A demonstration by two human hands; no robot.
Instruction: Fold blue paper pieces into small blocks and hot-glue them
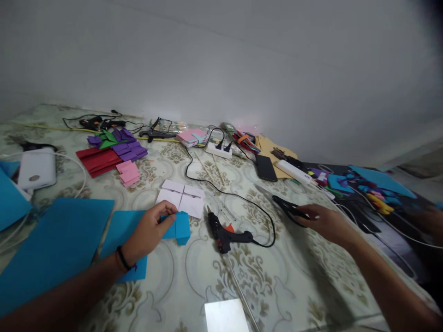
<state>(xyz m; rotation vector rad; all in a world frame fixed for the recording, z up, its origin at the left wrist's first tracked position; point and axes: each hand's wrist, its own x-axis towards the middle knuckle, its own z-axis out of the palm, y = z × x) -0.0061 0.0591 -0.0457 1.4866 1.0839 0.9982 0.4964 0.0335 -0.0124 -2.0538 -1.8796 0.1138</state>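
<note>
Honestly couldn't read a single word, number or brand anywhere on that table. The white rounded plastic box [37,167] on the left just had a plain grey round mark, the clear plastic packets [178,127] at the back had greenish marks too small to read, and the long white plastic bar [292,171] had a tiny illegible dark spot near one end.

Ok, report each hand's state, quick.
Left hand: closed, pinching the folded blue paper.
Right hand: closed, holding the black-handled scissors.
</note>
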